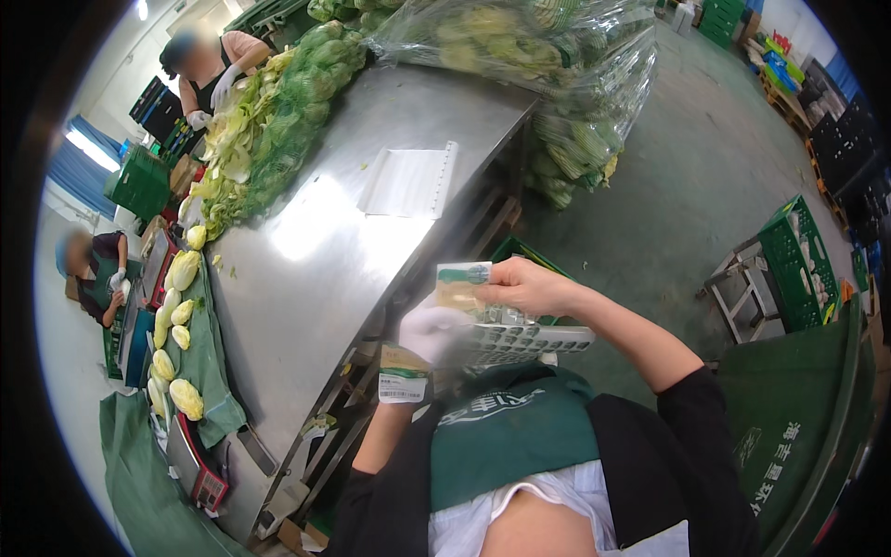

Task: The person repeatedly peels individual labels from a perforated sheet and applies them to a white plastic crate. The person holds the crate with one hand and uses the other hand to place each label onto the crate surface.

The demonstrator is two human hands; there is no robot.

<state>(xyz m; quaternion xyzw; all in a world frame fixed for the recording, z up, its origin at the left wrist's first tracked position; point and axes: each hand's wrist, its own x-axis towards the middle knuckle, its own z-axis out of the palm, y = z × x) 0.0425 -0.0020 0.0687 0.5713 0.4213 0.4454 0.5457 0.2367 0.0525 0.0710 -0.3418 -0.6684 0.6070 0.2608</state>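
My right hand (532, 285), bare, pinches a printed label (458, 285) with tan, green and white areas by its right edge. Close below, my left hand (431, 328) wears a white glove and is blurred. It holds a sheet of small round stickers (529, 339) that reaches to the right in front of my green apron (515, 438). Another label (403, 376), bearing writing and a barcode, lies against my left wrist. Both hands are just off the near edge of a metal table (292, 334).
A white tray (407, 182) lies on the table. Netted cabbages (306, 118) and trimmed leaves line its far side, near two co-workers. Peeled cabbages (184, 271) and a red scale (195, 466) sit left. A green crate (800, 268) on a stand and a green bin (786, 418) are right.
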